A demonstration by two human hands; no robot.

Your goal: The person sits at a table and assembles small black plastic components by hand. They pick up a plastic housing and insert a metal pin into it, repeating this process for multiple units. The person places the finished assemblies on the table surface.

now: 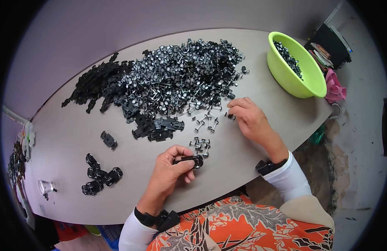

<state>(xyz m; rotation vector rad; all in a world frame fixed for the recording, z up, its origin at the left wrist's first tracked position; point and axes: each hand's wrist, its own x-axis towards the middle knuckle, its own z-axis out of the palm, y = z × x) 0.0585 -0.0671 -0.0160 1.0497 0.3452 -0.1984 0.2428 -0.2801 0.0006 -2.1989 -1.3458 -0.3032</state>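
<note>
Near the front of the table, my left hand grips a black toy car chassis between thumb and fingers. Just beyond it lies a small cluster of wheel axles, silver rods with black wheels. To the right, my right hand has its fingers curled together beside more loose axles. Small dark wheels show at its fingertips, and it seems to pinch an axle, partly hidden by the fingers. Several chassis lie between my hands and the big heap of wheel axles.
A pile of black chassis adjoins the heap's left side. Several more chassis lie at the front left, near a clear plastic cup. At the back right stands a lime-green basin with small dark parts inside. A pink bag hangs beyond the table edge.
</note>
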